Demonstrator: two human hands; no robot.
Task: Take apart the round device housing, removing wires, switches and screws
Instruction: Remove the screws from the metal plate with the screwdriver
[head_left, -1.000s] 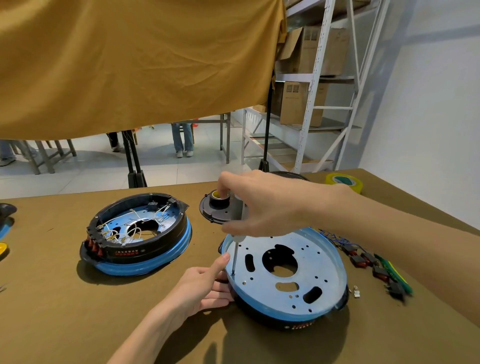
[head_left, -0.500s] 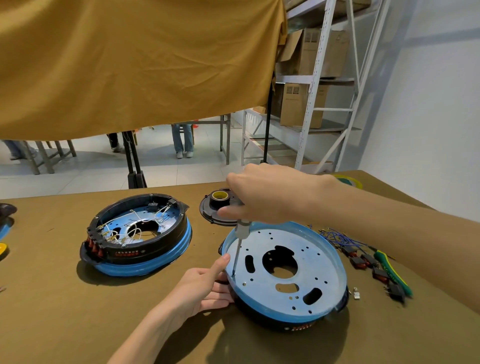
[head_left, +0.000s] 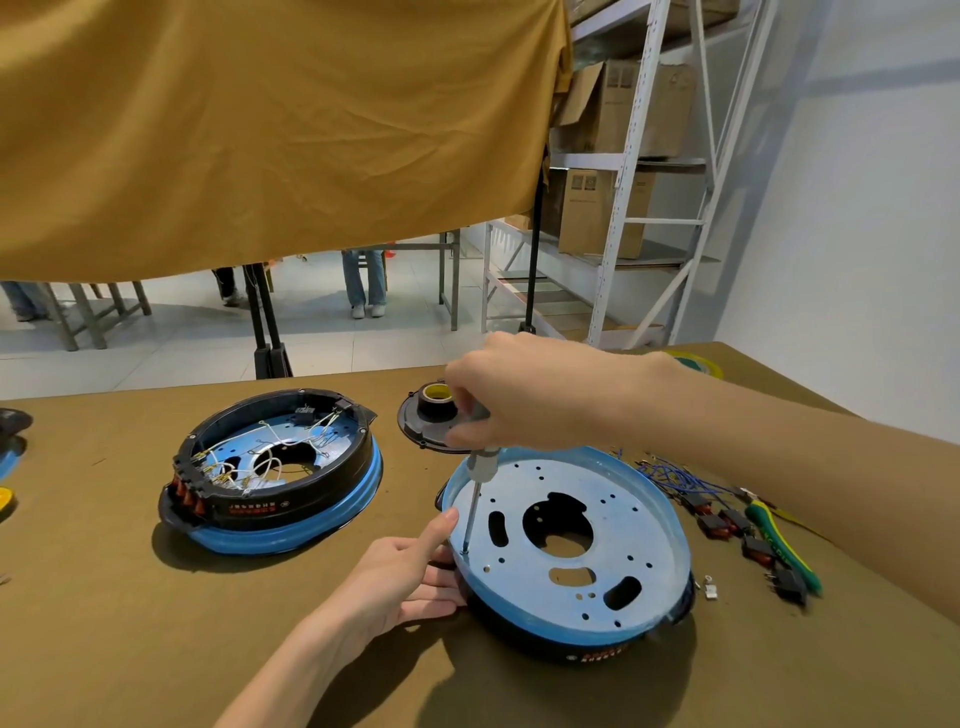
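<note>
Two hands: right gripping screwdriver, left steadying housing.

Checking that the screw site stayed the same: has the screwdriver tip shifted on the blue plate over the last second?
No. The screwdriver tip stays at the same left-edge hole of the blue plate, beside the left hand thumb.

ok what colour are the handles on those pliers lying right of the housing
Green with yellow trim. The pliers show only in the head view, beside the removed switches.
</note>
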